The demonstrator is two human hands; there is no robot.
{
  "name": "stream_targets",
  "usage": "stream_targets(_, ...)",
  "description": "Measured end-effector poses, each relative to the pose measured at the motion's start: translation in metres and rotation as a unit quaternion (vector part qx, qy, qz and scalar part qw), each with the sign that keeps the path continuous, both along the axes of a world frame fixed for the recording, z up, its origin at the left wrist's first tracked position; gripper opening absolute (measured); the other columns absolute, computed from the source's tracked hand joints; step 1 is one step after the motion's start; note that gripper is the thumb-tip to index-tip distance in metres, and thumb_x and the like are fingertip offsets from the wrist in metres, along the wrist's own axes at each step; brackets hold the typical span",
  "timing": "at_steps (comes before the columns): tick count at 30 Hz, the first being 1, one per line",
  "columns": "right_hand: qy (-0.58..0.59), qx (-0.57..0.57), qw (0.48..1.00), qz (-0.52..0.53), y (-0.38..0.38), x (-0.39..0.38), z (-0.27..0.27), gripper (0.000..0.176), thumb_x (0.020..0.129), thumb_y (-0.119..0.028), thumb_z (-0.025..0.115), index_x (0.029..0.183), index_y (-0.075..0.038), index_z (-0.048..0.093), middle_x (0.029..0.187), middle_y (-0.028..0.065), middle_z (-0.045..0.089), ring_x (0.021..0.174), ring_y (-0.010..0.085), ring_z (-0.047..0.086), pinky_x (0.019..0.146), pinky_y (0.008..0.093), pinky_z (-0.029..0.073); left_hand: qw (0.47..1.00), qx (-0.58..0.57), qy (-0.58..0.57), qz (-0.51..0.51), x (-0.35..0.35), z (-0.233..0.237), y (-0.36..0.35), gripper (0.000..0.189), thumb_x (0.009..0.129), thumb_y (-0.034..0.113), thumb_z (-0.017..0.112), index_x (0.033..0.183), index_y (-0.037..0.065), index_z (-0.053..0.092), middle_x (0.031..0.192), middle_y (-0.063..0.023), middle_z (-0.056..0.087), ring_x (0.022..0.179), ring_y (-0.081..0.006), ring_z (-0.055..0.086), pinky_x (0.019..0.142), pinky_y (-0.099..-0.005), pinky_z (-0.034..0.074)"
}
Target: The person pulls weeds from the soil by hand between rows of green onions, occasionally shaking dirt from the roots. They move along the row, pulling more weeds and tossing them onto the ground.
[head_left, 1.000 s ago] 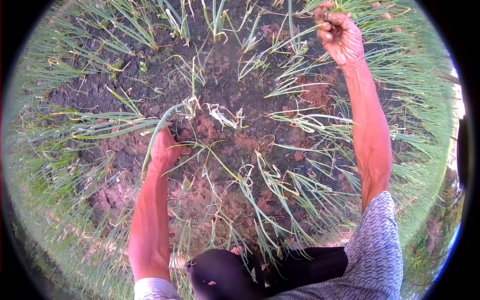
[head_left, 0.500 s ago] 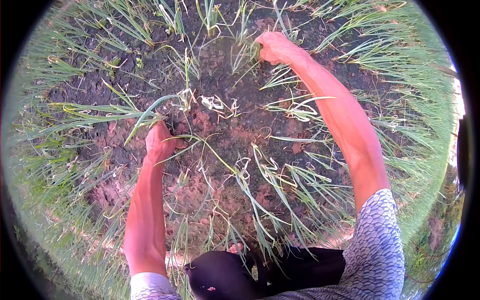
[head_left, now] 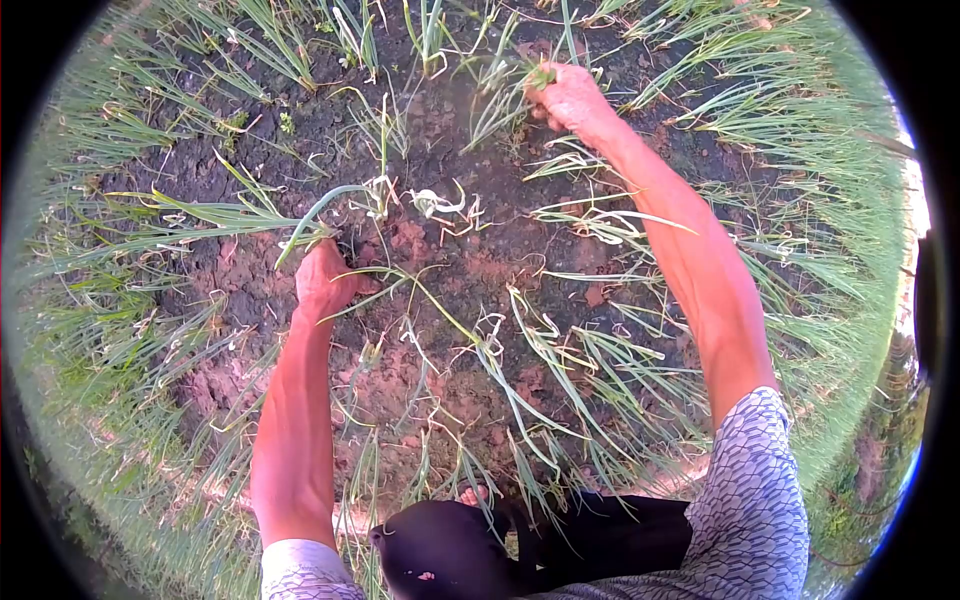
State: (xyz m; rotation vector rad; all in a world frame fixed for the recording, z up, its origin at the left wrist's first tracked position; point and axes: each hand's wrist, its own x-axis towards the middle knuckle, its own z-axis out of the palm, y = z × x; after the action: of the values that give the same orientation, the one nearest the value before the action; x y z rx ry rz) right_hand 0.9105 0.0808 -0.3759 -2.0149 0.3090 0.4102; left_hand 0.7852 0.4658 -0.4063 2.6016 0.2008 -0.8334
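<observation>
Between fingers [head_left: 547, 93] of right hand [head_left: 572, 100], onion shoots [head_left: 540, 73].

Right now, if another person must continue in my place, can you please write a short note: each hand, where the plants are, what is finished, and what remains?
Left hand: low at the ground, grip closed around the base of a long-leaved plant.
Right hand: arm stretched far forward, grip closed on a tuft of green shoots.
Done, by the look of it: loose plants lie flat on the bare soil between the arms, some with pale roots showing.
Left: upright plants stand rooted along the far edge and on both sides.
</observation>
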Motion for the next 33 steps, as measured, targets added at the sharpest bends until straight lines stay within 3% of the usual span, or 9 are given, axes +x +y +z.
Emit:
stream_targets(7,-0.074,0.525,0.847,0.047,-0.018,-0.015,0.155,0.018,0.097,-0.006,0.050,0.111,0.005,0.054,0.099,0.0155,0.056,0.067,0.0098,0.058,0.042,0.0171,0.045,1.000,0.002,0.007,0.007,-0.001,0.008,0.000,0.057,0.050,0.031,0.092,0.087,0.000,0.062,0.087,-0.0200,0.069,0.087,-0.0361,0.068,0.075,-0.0429,0.052)
stream_targets(13,-0.003,0.171,0.983,0.062,0.091,-0.025,0.122,0.014,0.092,-0.009,0.057,0.101,0.000,0.064,0.077,0.0089,0.065,0.059,0.0127,0.063,0.046,0.0213,0.051,1.000,0.017,0.006,-0.007,0.000,0.007,0.000,0.060,0.057,0.041,0.090,0.093,0.000,0.063,0.089,-0.0212,0.069,0.090,-0.0384,0.067,0.077,-0.0445,0.052)
stream_targets(17,-0.067,0.086,0.990,0.091,0.127,0.013,0.028,0.013,0.092,-0.014,0.059,0.086,-0.003,0.064,0.067,0.0035,0.062,0.063,0.0127,0.065,0.047,0.0261,0.051,1.000,-0.003,-0.013,0.006,-0.003,0.002,0.002,0.060,0.065,0.048,0.085,0.094,0.001,0.063,0.088,-0.0214,0.069,0.088,-0.0391,0.068,0.076,-0.0449,0.053)
stream_targets(19,-0.340,-0.253,0.887,0.185,0.136,0.045,-0.024,0.010,0.090,-0.010,0.057,0.089,-0.003,0.064,0.066,0.0050,0.061,0.061,0.0136,0.064,0.051,0.0300,0.051,1.000,0.009,-0.010,0.007,-0.003,0.004,0.001,0.059,0.066,0.049,0.084,0.094,0.001,0.063,0.087,-0.0214,0.069,0.087,-0.0392,0.068,0.075,-0.0454,0.053)
stream_targets(22,-0.357,-0.250,0.895,0.093,0.156,0.065,-0.056,0.011,0.080,-0.011,0.061,0.078,0.000,0.062,0.066,0.0112,0.063,0.065,0.0260,0.067,0.063,0.0367,0.053,1.000,0.016,0.002,0.016,0.000,0.014,-0.002,0.059,0.065,0.046,0.086,0.095,0.000,0.063,0.088,-0.0203,0.070,0.089,-0.0375,0.068,0.075,-0.0457,0.054)
stream_targets(25,-0.055,0.223,0.970,-0.084,0.163,0.089,-0.094,0.009,0.077,-0.008,0.061,0.083,-0.002,0.063,0.070,0.0176,0.064,0.069,0.0377,0.066,0.064,0.0429,0.053,0.998,0.053,0.029,0.005,0.003,0.019,-0.004,0.057,0.063,0.045,0.087,0.092,0.001,0.066,0.089,-0.0189,0.070,0.090,-0.0354,0.069,0.075,-0.0449,0.055)
stream_targets(27,-0.365,-0.273,0.887,0.077,0.168,0.076,-0.074,0.014,0.076,-0.007,0.064,0.088,-0.004,0.060,0.068,0.0123,0.062,0.058,0.0285,0.062,0.054,0.0374,0.049,0.999,0.041,0.028,0.006,0.002,0.021,-0.002,0.057,0.062,0.045,0.087,0.091,0.001,0.067,0.090,-0.0192,0.070,0.090,-0.0354,0.069,0.074,-0.0447,0.055)
stream_targets(29,-0.348,-0.315,0.879,0.085,0.167,0.074,-0.069,0.010,0.080,-0.008,0.066,0.087,-0.005,0.059,0.068,0.0077,0.059,0.056,0.0204,0.061,0.049,0.0340,0.048,0.999,0.023,0.025,0.036,0.002,0.013,-0.002,0.052,0.049,0.028,0.092,0.083,0.001,0.062,0.082,-0.0203,0.068,0.082,-0.0380,0.068,0.071,-0.0463,0.053)
stream_targets(33,-0.177,0.043,0.981,-0.071,0.181,0.077,-0.050,0.011,0.085,-0.002,0.061,0.094,-0.007,0.060,0.071,0.0049,0.061,0.055,0.0128,0.058,0.047,0.0279,0.048,0.999,0.016,-0.005,0.045,-0.002,0.001,0.001,0.054,0.052,0.034,0.092,0.085,0.002,0.063,0.082,-0.0171,0.069,0.080,-0.0359,0.069,0.071,-0.0439,0.054)
